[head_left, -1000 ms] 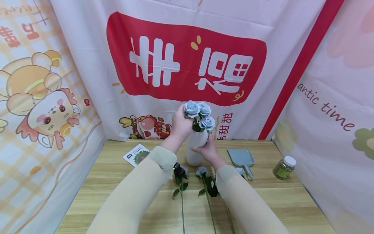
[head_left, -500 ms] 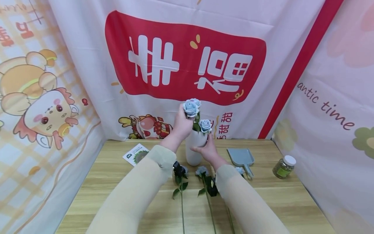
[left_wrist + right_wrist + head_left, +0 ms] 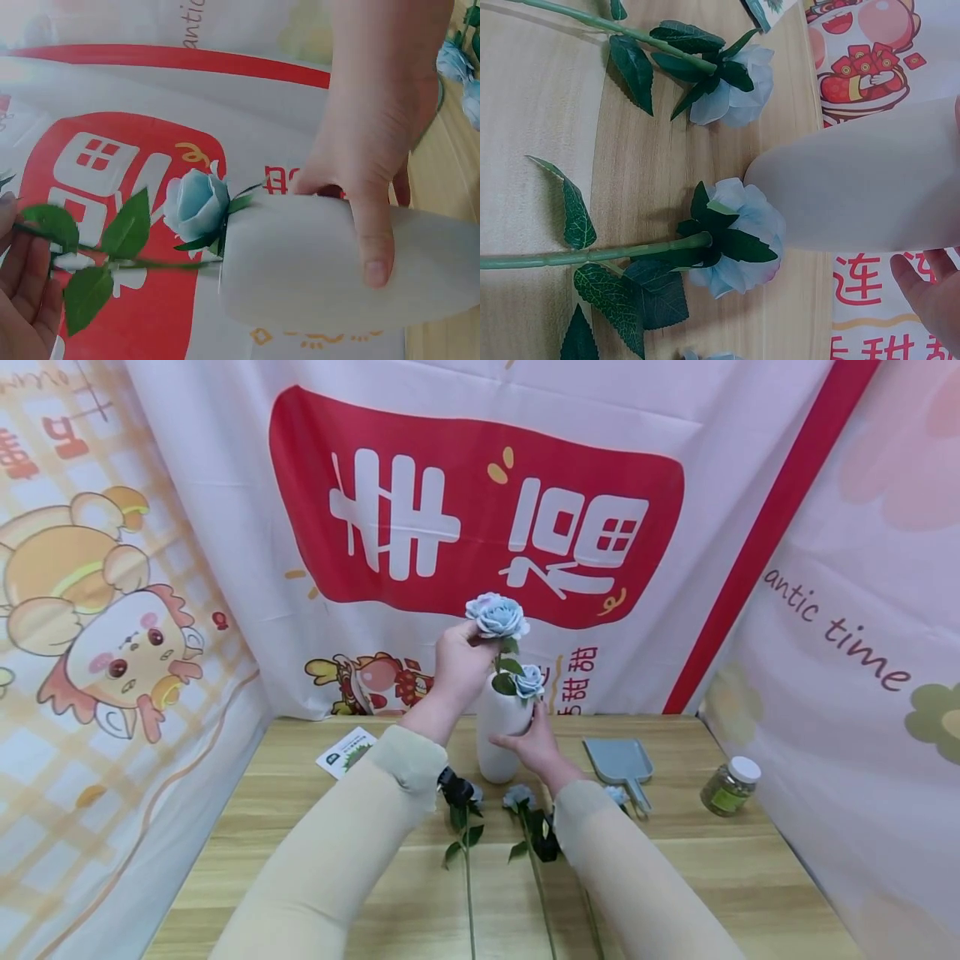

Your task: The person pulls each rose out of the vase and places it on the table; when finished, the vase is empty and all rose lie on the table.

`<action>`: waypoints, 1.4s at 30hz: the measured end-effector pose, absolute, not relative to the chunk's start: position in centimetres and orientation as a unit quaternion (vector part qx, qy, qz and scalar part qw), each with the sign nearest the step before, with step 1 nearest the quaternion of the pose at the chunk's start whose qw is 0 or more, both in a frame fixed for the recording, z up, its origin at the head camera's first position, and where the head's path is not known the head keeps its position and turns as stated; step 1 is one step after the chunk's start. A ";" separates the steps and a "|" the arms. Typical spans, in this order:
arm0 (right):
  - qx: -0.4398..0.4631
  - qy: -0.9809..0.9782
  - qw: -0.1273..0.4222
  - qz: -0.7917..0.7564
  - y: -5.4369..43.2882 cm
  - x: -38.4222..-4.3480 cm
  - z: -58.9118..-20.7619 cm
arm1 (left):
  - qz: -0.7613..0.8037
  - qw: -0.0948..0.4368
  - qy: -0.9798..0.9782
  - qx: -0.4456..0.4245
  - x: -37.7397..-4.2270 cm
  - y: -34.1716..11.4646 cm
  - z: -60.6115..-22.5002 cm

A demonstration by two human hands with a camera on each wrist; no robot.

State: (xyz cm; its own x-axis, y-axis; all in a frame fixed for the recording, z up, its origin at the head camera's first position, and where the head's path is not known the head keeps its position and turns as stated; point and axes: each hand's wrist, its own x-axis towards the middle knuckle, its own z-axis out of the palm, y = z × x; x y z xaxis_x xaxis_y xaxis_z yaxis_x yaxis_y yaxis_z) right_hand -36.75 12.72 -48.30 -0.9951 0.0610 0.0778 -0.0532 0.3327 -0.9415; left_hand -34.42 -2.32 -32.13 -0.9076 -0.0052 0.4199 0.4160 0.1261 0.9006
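Observation:
My left hand (image 3: 459, 664) pinches the stem of a light blue rose (image 3: 498, 614) just under its bloom, above the vase. A second blue bloom shows behind it at the same height. In the left wrist view, the green stem (image 3: 169, 265) with several leaves runs from the fingers into the mouth of the white vase (image 3: 501, 735). Another blue rose (image 3: 529, 680) stands in that mouth, its bloom right at the rim. My right hand (image 3: 536, 743) grips the vase around its upper side, thumb across the front. The vase is upright on the table.
Blue roses (image 3: 739, 240) with long stems lie on the wooden table (image 3: 660, 893) in front of the vase. A grey dustpan (image 3: 618, 762) and a lidded jar (image 3: 731, 787) are to the right. A printed card (image 3: 347, 752) lies left. Printed cloth (image 3: 247, 527) hangs behind.
The left hand has risen slightly, lifting rose blooms up and left from the cluster at the vase mouth. One rose stays at the rim. The right hand and the vase have hardly moved.

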 end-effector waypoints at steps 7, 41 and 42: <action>-0.010 -0.816 0.025 0.578 12.9 -36.8 -48.4 | -0.598 0.085 -0.781 -0.158 -35.1 -2.1 -32.4; -0.006 -0.826 0.041 0.562 12.9 -36.4 -48.0 | -0.564 0.170 -0.780 -0.211 -33.6 -1.9 -30.2; -0.005 -0.827 0.042 0.561 12.9 -36.4 -47.9 | -0.565 0.172 -0.778 -0.215 -33.7 -2.0 -30.1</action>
State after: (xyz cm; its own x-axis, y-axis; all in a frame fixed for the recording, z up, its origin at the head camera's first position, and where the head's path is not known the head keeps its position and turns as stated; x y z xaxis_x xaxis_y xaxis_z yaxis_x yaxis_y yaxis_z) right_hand -36.40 12.94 -47.94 -0.9964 0.0561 0.0634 -0.0381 0.3716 -0.9276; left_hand -33.66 -1.99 -30.06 -0.8484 0.1412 0.5102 0.5289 0.2693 0.8048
